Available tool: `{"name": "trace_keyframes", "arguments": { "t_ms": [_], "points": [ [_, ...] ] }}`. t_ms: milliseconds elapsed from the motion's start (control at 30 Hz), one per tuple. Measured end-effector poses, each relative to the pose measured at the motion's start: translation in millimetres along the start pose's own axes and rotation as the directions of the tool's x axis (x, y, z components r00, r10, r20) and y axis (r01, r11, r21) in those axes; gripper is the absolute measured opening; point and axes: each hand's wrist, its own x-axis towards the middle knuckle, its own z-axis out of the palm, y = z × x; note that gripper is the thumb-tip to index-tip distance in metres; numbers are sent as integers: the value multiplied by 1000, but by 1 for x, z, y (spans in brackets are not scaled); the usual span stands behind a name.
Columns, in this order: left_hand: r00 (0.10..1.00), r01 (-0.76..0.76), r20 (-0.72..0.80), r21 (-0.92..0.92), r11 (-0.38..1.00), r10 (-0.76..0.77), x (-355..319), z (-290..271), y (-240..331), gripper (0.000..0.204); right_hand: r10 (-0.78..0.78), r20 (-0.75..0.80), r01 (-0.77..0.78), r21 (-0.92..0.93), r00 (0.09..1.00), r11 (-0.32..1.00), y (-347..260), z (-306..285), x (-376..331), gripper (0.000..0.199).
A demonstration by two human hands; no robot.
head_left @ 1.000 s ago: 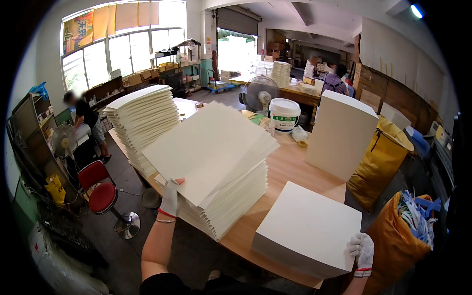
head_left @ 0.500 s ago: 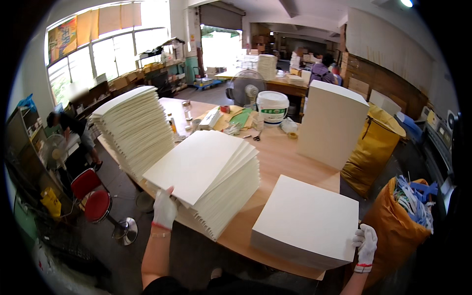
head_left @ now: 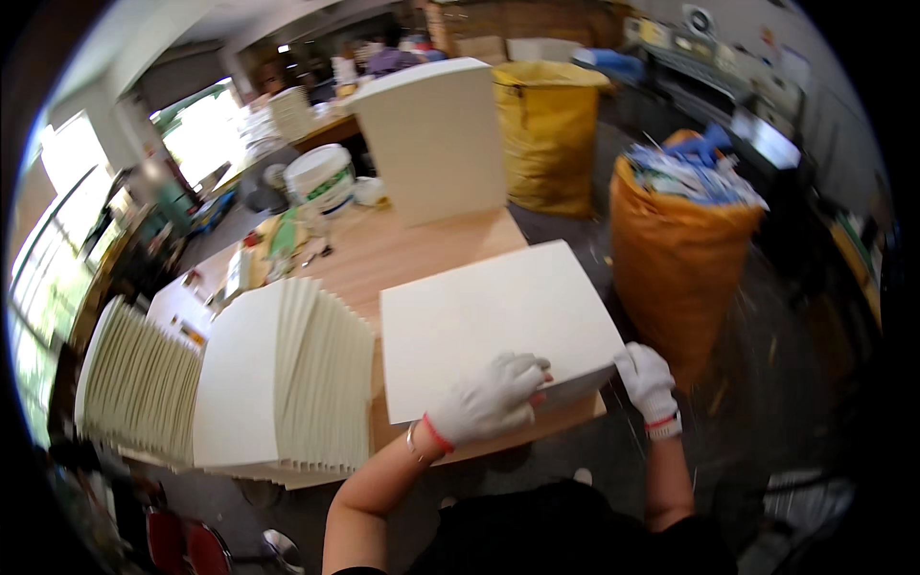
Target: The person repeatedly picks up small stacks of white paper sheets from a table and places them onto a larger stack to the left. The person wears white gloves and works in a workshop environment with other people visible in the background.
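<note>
A low stack of white sheets [head_left: 494, 311] lies near the front of the wooden table. My left hand [head_left: 491, 398], in a white glove with some fingertips bare, is over the stack's near edge, its fingers stretched toward the right. At the stack's near right corner is my right hand [head_left: 647, 381], also gloved, its fingers bent round the corner; their tips are partly hidden. Left of this stack stands a fanned pile of white sheets [head_left: 240, 379], its layers staggered. Beyond it at the far left is another staggered pile [head_left: 139, 379].
Farther back on the table [head_left: 441, 240] stands a tall white stack [head_left: 436, 144]. A white bucket [head_left: 319, 179] and small items sit left of it. An orange sack [head_left: 676, 254] full of scraps and a yellow sack [head_left: 548, 144] stand on the floor at right. A red stool [head_left: 187, 546] is at lower left.
My left hand has left the fanned pile and moved right to the low stack. My right hand stays by that stack's right side. The view has turned to the right.
</note>
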Motion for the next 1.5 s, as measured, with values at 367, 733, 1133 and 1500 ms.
{"name": "trace_keyframes", "arguments": {
  "t_ms": [367, 733, 1133, 1500],
  "points": [
    [977, -210, -45, -68, 975, 208, 58, 56, -56, 9, 141, -271, -58, 292, 952, 955, -26, -21, 84, 33],
    [999, 41, 8, -336, 941, -41, 55, 54, -68, 24, -7, -417, -6, -30, 909, 1000, -18, 14, 88, 30],
    [985, 12, -166, -242, 970, -54, 45, 60, -69, 44, -68, -404, 114, 91, 912, 989, -17, 4, 85, 34],
    [998, 60, 9, -166, 984, -59, 52, 53, -68, 47, -26, -434, 42, 26, 901, 999, -16, 16, 84, 34]
  ]
}}
